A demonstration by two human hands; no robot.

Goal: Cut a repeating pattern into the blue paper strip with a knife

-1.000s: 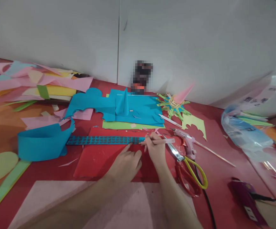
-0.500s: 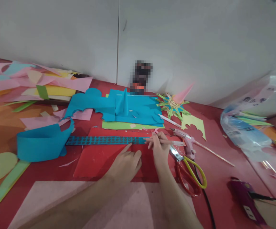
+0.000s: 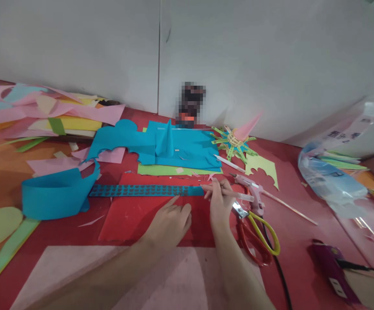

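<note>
A blue paper strip covered in rows of dark drawn marks lies across a red board. Its right end, under my right hand, has a short plain blue stretch. My left hand rests on the board with the index finger stretched out onto the strip's lower edge and the other fingers loosely bent; it holds nothing. In my right hand a pencil is gripped between thumb and fingers, its tip just above the strip's right end. Beside that hand lie scissors with red and yellow handles.
A pink glue gun sits right of the hands. Blue cut paper and a paper piece with a pink cone stand behind. A blue paper loop is left, scrap paper further back, a plastic bag far right.
My right hand and the pencil have shifted slightly right, and the tip has come up off the marked part of the strip. My left hand has stayed in place.
</note>
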